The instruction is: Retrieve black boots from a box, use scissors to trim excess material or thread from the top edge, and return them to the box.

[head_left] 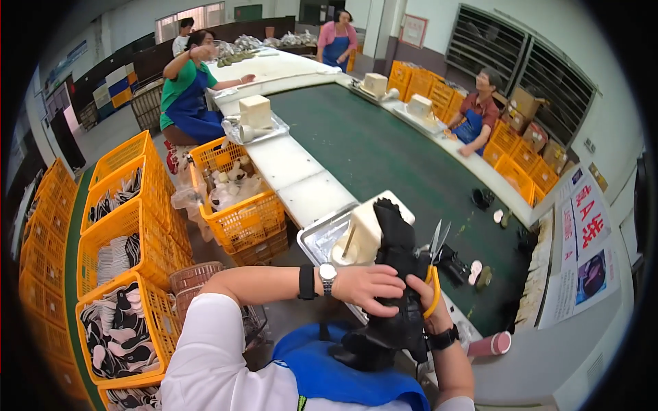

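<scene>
The left hand [367, 288] lay flat-fingered across a bundle of black fabric pieces [396, 288], its fingers curled over the cloth and pressing it from the near side; a watch and a dark band sat on that wrist. The right hand [430, 298] gripped the same bundle from the far side while its fingers were hooked through the yellow handles of a pair of scissors [434, 264], whose blades stood upright and slightly parted above the cloth (so this hand was closed on two things at once). The black bundle stood tall between the two hands, its lower end hanging down toward the person's blue apron [336, 373].

Just behind the bundle, a cream-coloured block [363, 233] rested in a metal tray [322, 236] at the edge of the long table, with white boards [301, 181] running along that edge and a dark green surface [391, 157] filling the middle. A pink cup [492, 344] lay near the right wrist. To the left, yellow plastic crates [123, 260] stood stacked on the floor, several holding black and white pieces; another crate [243, 205] close to the table held pale items.

Farther off, a person in a green top [185, 92] sat by the table's left side, another in a red shirt [476, 113] leaned on its right side, and a third in pink [336, 38] stood at the far end.
</scene>
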